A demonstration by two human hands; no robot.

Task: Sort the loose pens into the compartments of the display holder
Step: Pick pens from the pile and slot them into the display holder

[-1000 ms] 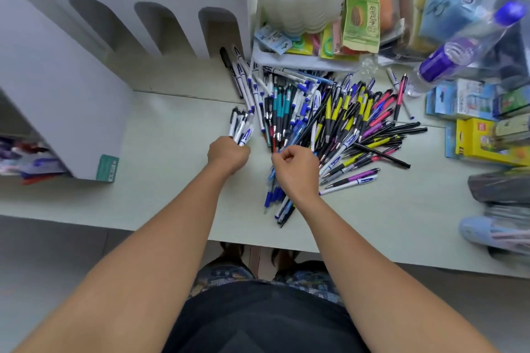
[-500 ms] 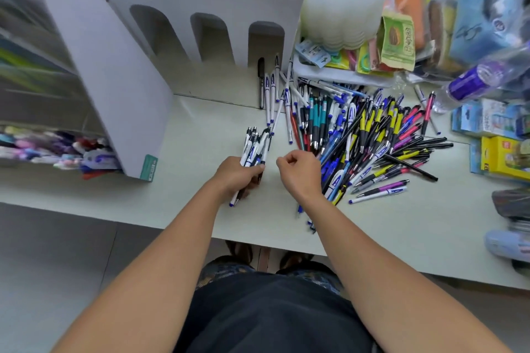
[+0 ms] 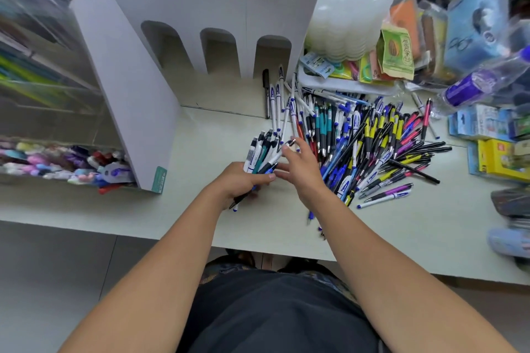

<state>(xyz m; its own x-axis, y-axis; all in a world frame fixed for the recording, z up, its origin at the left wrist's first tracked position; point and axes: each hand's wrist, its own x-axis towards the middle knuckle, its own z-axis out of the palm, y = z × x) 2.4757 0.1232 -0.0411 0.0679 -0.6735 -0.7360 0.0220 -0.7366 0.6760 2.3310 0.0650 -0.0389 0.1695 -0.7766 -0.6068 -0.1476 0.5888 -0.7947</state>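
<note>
A big heap of loose pens [image 3: 370, 146], yellow, blue, pink, black and white, lies on the pale counter right of centre. My left hand [image 3: 239, 180] is shut on a bundle of white and blue pens [image 3: 262, 152] that fans upward from my fist. My right hand [image 3: 301, 167] is beside it, fingers touching the bundle, and pinches one pen by its tip at the top. The white display holder [image 3: 218, 17] with three arched compartments stands at the back. Its side wall [image 3: 129, 89] runs toward me on the left.
A clear bin of mixed coloured pens [image 3: 57, 163] sits far left. At the back right stand a white plastic container [image 3: 350, 11], snack packets [image 3: 397, 54] and a water bottle [image 3: 481, 80]. Yellow and blue boxes [image 3: 499, 149] line the right edge.
The view has shifted left and up, showing more of the holder. My left hand gathered a thicker bundle and lifted it. My right hand left the heap and came onto the bundle.
</note>
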